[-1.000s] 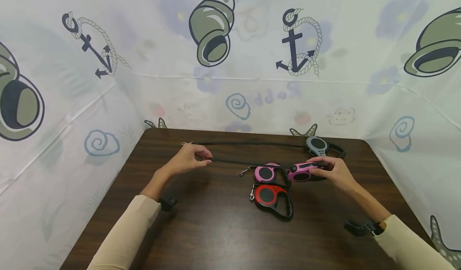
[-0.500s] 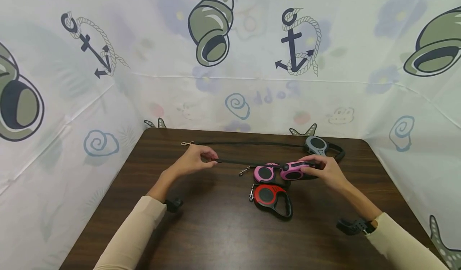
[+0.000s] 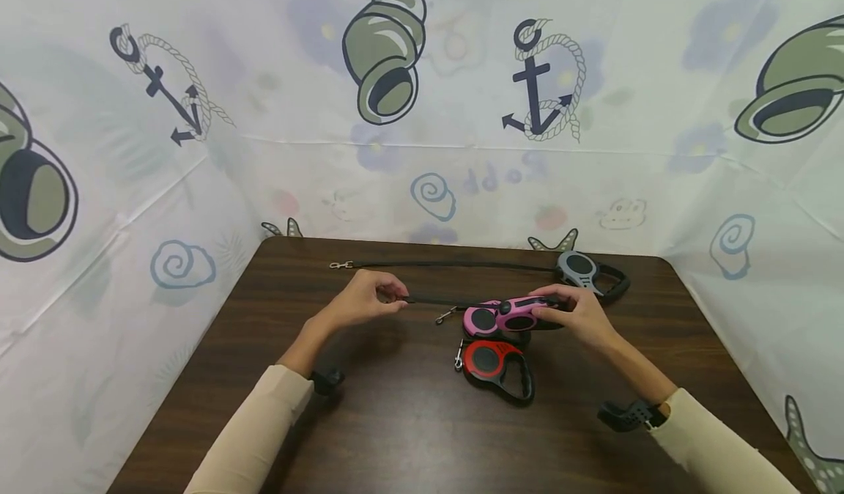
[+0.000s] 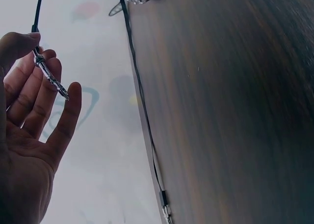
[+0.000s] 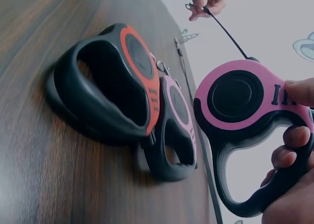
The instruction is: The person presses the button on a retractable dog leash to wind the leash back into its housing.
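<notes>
In the head view my right hand (image 3: 580, 316) grips a pink and black retractable dog leash (image 3: 517, 314) raised above the table. The right wrist view shows its fingers through the black handle loop (image 5: 250, 204) and the thumb on the pink casing. A thin black cord (image 3: 438, 302) runs from the casing to my left hand (image 3: 371, 300). There, thumb and fingers pinch the cord's end by the metal clip (image 4: 51, 78), which lies along the fingers. The cord is partly pulled out. Behind the held leash, a second pink leash (image 3: 479, 322) lies on the table, partly covered in the head view.
A red and black leash (image 3: 488, 360) lies nearest me, its clip (image 3: 458, 358) beside it. At the back, a grey leash (image 3: 578, 265) has its strap (image 3: 448, 264) drawn out leftward along the brown table (image 3: 395, 435). A patterned cloth (image 3: 475, 113) hangs behind and at both sides.
My right hand has moved left with the pink leash, now overlapping the other pink one in view. My left hand has shifted right, so the stretch of cord between them has shortened.
</notes>
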Available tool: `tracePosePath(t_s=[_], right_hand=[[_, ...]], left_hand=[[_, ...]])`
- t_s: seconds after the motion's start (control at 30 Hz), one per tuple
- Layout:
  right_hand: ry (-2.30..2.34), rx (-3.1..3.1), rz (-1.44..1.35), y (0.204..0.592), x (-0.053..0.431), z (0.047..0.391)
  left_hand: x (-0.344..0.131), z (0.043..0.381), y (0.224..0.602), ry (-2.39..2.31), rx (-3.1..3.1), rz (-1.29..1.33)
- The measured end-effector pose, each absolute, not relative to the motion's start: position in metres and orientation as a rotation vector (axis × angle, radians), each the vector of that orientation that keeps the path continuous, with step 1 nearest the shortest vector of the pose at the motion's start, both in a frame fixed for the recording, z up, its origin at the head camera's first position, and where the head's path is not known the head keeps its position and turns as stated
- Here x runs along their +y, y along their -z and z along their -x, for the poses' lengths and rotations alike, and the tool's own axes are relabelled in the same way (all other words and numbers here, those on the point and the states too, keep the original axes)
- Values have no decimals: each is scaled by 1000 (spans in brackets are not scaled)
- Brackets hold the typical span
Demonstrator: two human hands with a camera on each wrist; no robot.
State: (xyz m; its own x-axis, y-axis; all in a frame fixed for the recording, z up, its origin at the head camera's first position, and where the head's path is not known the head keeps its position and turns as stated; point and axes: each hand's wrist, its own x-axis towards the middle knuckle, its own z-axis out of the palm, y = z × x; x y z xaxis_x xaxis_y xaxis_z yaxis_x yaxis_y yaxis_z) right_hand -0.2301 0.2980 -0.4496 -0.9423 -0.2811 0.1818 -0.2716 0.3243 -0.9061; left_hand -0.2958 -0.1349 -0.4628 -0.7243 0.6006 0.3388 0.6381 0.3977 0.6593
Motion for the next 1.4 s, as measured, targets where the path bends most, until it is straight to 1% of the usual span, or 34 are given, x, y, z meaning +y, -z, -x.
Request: tracePosePath(t_s=[0.4, 1.4], right_hand=[[1839, 2476, 518, 453, 274, 235], [1814, 2467, 517, 450, 218, 239]], left_hand=[[-120, 294, 462, 1287, -2564, 1162], [-80, 288, 465, 1379, -2479, 1204]])
